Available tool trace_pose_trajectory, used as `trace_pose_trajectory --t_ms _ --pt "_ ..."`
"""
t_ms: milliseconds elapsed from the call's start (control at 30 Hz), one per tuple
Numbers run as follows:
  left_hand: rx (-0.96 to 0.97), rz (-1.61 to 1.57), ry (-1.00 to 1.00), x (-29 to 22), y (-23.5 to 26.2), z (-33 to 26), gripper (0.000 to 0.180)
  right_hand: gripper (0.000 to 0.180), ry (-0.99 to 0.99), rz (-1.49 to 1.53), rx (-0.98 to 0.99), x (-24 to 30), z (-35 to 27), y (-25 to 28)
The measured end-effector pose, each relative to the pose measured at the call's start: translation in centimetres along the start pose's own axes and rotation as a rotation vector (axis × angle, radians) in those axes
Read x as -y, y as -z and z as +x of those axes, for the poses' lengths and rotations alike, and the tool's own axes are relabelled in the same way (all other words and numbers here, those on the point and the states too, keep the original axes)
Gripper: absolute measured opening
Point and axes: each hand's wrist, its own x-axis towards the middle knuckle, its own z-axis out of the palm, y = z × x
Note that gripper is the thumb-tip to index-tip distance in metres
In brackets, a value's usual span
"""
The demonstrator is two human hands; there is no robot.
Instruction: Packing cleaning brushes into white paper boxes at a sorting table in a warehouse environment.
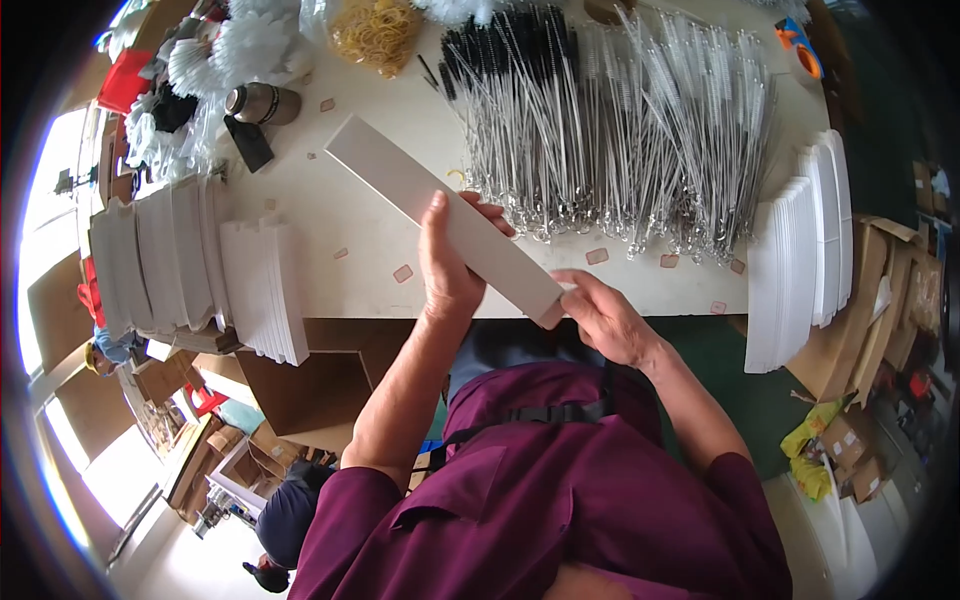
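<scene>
A long white cardboard box [400, 178] lies slanted in front of me, its far end up to the left. My left hand [448, 255] is wrapped round its middle, thumb on top and fingers beneath. At the near end my right hand [608, 318] pinches the box's end with thumb and fingers; whether that end is fully closed I cannot tell. Beyond the box, thin wire brushes lie in rows on the white table [370, 235], black-bristled brushes [515, 100] on the left and white-bristled brushes [690, 130] on the right, their looped ends toward me.
Flat white boxes are stacked at the left [160, 260] and at the right [795, 255]. A steel flask [262, 104], a bag of rubber bands [375, 35] and an orange-blue tape dispenser [800, 48] sit farther back. An open carton [305, 385] stands below the table's left edge. Another person [290, 515] is behind.
</scene>
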Motion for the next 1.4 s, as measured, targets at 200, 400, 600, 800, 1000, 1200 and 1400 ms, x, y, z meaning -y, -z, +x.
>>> trace_pose_trajectory --t_ms 200,400,600,800,1000,1200,1400 --pt "0.092 0.107 0.098 2.5 -1.9 -2.9 0.055 0.034 0.076 -0.057 -0.045 0.0 1.1 0.7" --pt "0.503 1.344 -0.356 0.4 0.0 -8.1 0.033 0.034 0.049 -0.303 -0.062 -0.1 -1.0 6.0" --pt "0.814 1.757 -0.816 -0.3 -6.3 -6.8 0.07 0.038 -0.019 -0.513 0.045 1.7 -2.9 7.2" --pt "0.906 1.831 -0.45 1.7 -5.1 -6.1 0.056 0.043 -0.045 -0.53 0.149 2.3 -3.1 8.0" --pt "0.708 1.769 -0.538 1.7 -3.6 -6.2 0.051 0.04 0.186 -0.839 -0.279 2.9 -4.6 12.3" --pt "0.657 1.683 -0.565 1.7 -2.5 -5.3 0.052 0.023 0.362 -0.613 -0.62 0.6 -3.4 7.2" --pt "0.71 1.637 -0.693 0.7 -0.3 -4.3 0.055 0.027 0.404 -0.421 -0.677 0.7 -1.3 1.5"
